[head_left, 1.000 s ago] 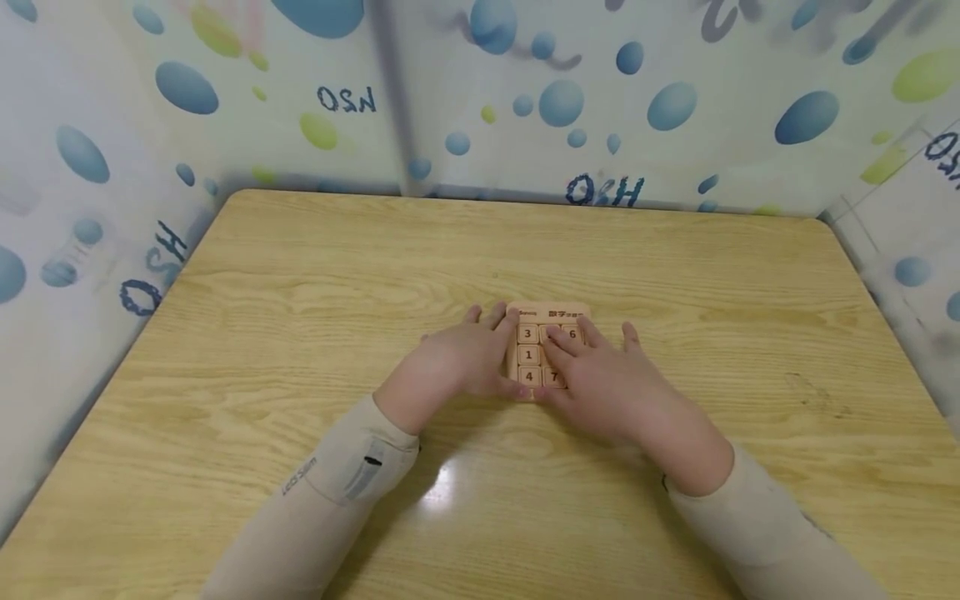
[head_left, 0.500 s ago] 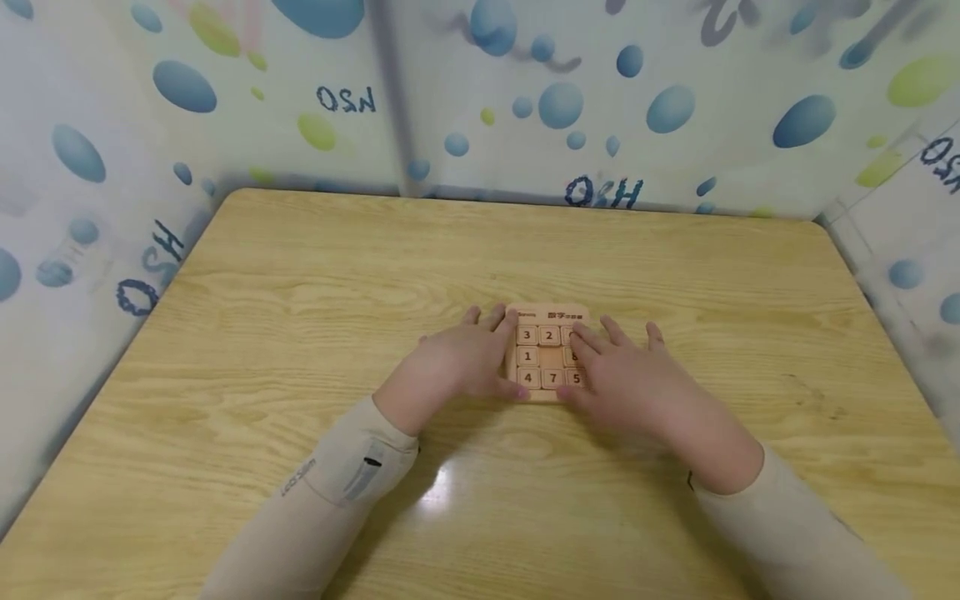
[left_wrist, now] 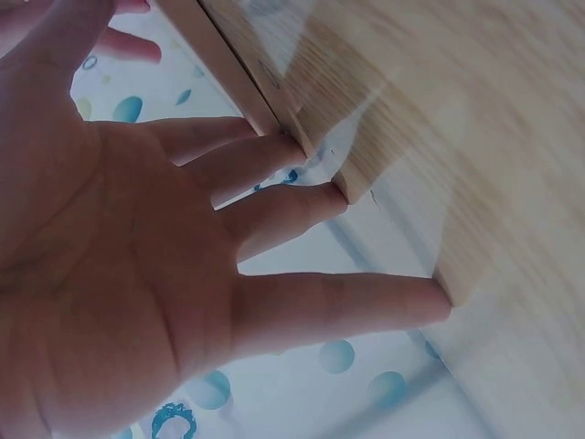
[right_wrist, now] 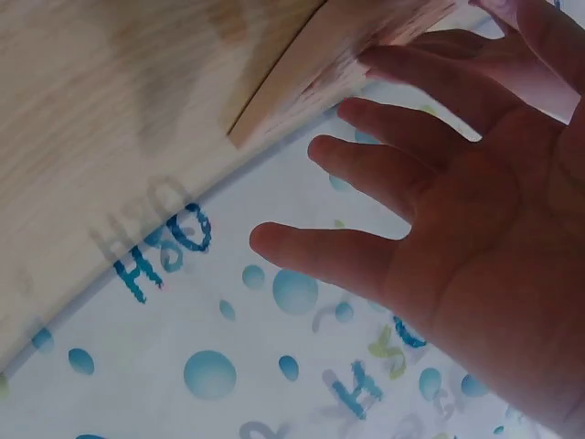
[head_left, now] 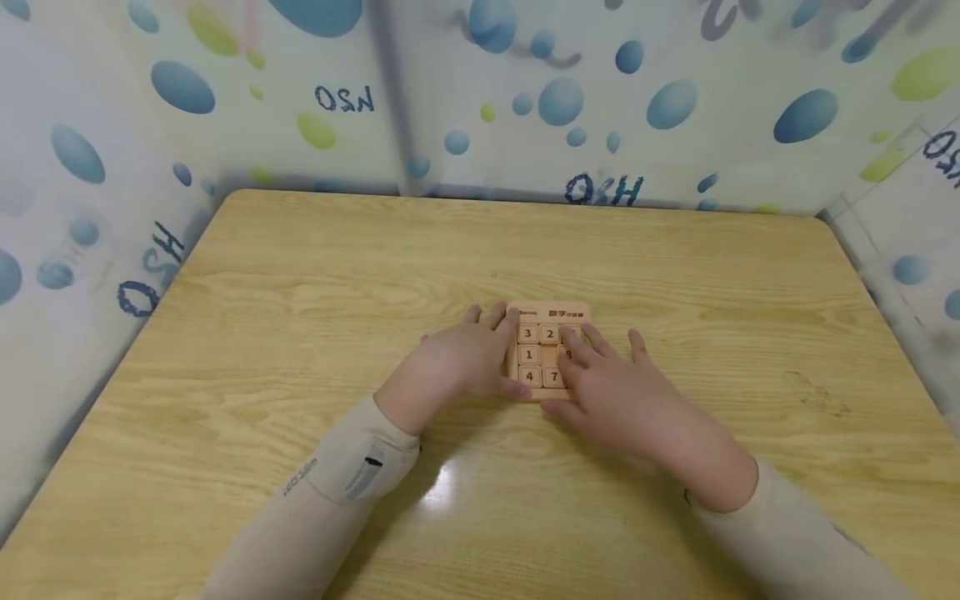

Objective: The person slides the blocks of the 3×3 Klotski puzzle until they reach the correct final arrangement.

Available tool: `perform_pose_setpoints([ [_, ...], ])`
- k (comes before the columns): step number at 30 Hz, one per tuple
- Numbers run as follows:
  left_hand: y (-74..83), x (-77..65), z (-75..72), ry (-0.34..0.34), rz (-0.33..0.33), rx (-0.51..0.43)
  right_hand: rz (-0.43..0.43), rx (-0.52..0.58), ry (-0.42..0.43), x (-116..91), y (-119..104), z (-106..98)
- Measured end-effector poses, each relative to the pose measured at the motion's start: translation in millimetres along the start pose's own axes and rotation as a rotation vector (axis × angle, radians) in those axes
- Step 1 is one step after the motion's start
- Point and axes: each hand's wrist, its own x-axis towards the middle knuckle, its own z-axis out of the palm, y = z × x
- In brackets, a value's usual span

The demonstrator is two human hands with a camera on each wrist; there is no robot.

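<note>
A wooden sliding number puzzle [head_left: 546, 307] lies flat on the table, with tiles 3, 2, 1, 4 and 7 showing. A gap [head_left: 549, 356] is in the middle of its grid. My left hand [head_left: 465, 357] lies along the puzzle's left side, index fingertip at the upper corner and thumb on the front corner. In the left wrist view its fingers [left_wrist: 343, 300] are straight and spread, tips on the table. My right hand [head_left: 622, 392] is over the puzzle's right side, fingertips on the number 8 tile [head_left: 568, 355] and near the upper right tile. The lower right tile is hidden.
The wood-grain table [head_left: 337, 275] stretches around the puzzle on all sides. Behind it and at both sides stand white walls [head_left: 495, 167] with blue and green spots and lettering.
My right hand moved right across the puzzle, then slightly back left. Since half a second ago the 8 tile has shifted a little left into the gap. My left hand stays put.
</note>
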Motion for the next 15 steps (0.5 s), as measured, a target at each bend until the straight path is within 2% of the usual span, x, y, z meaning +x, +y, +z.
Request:
perform_pose_setpoints([
  [6,-1.3,0.5,2.4,-0.005,0.009,-0.019,0.034,0.025,-0.061,1.3,4.9,0.8],
  [15,-2.5,-0.6,1.0,0.005,0.01,-0.023,0.027,0.015,-0.017,-0.1,2.0,2.0],
])
